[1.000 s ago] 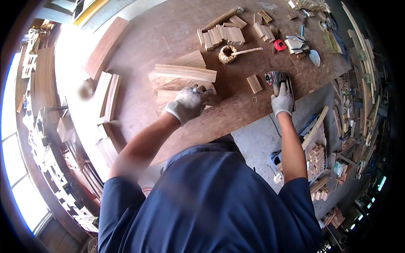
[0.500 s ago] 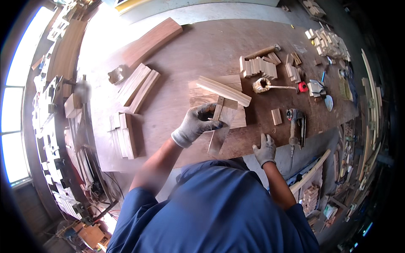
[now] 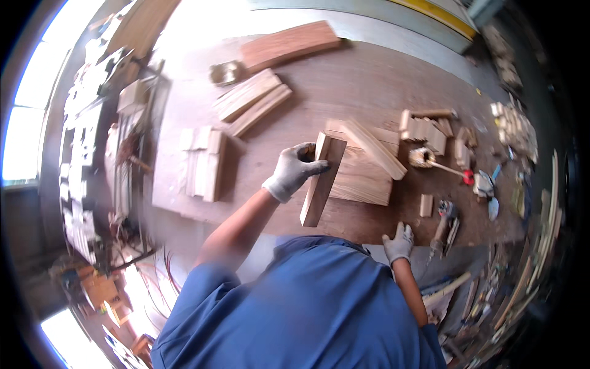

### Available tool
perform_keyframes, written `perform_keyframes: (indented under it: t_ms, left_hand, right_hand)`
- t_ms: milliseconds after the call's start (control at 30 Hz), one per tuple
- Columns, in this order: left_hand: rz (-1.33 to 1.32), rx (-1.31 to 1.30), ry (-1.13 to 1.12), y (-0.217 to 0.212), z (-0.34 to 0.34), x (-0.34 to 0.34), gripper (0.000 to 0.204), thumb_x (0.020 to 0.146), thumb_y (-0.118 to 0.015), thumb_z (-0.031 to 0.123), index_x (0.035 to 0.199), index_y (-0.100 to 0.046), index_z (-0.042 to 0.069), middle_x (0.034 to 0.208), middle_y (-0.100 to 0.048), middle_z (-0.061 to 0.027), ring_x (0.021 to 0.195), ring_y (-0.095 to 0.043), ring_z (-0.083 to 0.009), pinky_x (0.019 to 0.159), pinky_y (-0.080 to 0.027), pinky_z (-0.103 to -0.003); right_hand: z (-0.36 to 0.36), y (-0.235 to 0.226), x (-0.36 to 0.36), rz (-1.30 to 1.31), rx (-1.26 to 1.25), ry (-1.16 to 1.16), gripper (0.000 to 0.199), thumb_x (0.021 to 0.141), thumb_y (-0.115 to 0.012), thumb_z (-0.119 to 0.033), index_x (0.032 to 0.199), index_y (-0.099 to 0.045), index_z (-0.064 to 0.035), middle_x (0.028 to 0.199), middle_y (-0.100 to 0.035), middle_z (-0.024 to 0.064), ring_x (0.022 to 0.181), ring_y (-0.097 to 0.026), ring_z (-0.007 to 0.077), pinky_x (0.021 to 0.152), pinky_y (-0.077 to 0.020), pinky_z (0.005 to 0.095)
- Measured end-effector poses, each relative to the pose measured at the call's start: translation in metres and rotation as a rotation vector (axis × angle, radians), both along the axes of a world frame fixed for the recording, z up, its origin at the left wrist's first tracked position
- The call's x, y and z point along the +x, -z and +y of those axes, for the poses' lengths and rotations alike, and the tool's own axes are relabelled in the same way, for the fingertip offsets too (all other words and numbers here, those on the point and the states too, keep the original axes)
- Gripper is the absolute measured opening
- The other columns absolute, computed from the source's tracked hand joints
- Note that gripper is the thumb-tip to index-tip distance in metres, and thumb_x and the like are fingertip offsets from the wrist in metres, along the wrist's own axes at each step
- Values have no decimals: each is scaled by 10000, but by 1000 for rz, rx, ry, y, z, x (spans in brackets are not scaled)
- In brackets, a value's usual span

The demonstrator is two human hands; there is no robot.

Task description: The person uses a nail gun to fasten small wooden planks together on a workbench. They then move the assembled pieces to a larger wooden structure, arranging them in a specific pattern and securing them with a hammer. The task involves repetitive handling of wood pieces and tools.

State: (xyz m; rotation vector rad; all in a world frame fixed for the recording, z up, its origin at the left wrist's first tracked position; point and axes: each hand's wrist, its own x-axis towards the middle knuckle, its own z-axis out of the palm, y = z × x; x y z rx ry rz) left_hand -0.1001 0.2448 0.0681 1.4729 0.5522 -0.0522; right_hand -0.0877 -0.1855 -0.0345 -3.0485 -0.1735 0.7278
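My left hand (image 3: pixel 294 173), in a light glove with dark fingertips, grips a wooden block (image 3: pixel 324 181) between thumb and fingers. The block is raised and tilted, with one pale narrow side and a darker broad face towards me. Just beyond it on the workbench lie flat wide boards (image 3: pixel 362 178), with a thick pale wooden strip (image 3: pixel 373 149) resting slantwise on top. My right hand (image 3: pixel 399 243), also gloved, rests at the bench's near edge with its fingers apart and nothing in it. Closest to that hand are a power tool (image 3: pixel 447 226) and a small wooden block (image 3: pixel 426 205).
Wood pieces (image 3: pixel 204 163) and two beams (image 3: pixel 255 101) lie on the left of the workbench (image 3: pixel 295 92), with a reddish plank (image 3: pixel 290 44) behind. To the right are stacked blocks (image 3: pixel 424 132), a glue pot (image 3: pixel 421 157) with a stick and a red tape measure (image 3: pixel 468 177).
The view has turned, so the bench sits differently in it. My left hand has turned the wooden block, which now shows its pale side more. My right hand stays by the near edge, fingers spread.
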Motion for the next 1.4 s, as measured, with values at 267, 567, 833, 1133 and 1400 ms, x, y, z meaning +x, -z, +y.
perform_keyframes:
  t_ms: [267, 567, 833, 1133, 1400]
  left_hand:
    - [550, 729, -158, 26, 85, -60, 388, 763, -764, 333, 1023, -766, 46, 967, -775, -175, 895, -750, -330, 831, -579, -410]
    - [520, 1088, -427, 90, 87, -111, 688, 820, -827, 254, 1422, -548, 73, 1409, -545, -229, 1326, -490, -417, 1116, -425, -483]
    - [308, 1444, -75, 106, 71, -141, 377, 942, -568, 106, 1300, -684, 77, 1508, -493, -168, 1364, -447, -408, 1132, -381, -527]
    - [468, 1498, 20, 117, 110, -146, 590, 848, -548, 22, 1434, -599, 75, 1591, -439, -165, 1395, -438, -417, 1152, -388, -528]
    - [418, 1377, 25, 107, 118, -148, 599, 898, -555, 44, 1495, -521, 68, 1645, -362, -201, 1501, -329, -444, 1202, -349, -519]
  right_hand:
    - [-1, -3, 4, 4, 5, -40, 861, 792, -790, -370, 1517, -473, -31, 1519, -452, 286, 1378, -455, 469, 1179, -380, 514]
    - [3, -13, 11, 58, -5, -57, 854, 800, -772, -363, 1516, -468, -11, 1525, -440, 312, 1390, -447, 471, 1189, -370, 503]
    - [4, -18, 11, 75, -7, -49, 854, 799, -772, -365, 1512, -468, -6, 1522, -441, 319, 1385, -453, 475, 1184, -374, 501]
    - [-3, -7, 10, 29, 2, -89, 852, 785, -779, -354, 1500, -478, 0, 1495, -460, 305, 1352, -475, 470, 1165, -392, 505]
    - [1, -11, 12, 55, -16, -88, 862, 797, -779, -364, 1516, -464, -7, 1509, -452, 302, 1365, -469, 466, 1170, -388, 502]
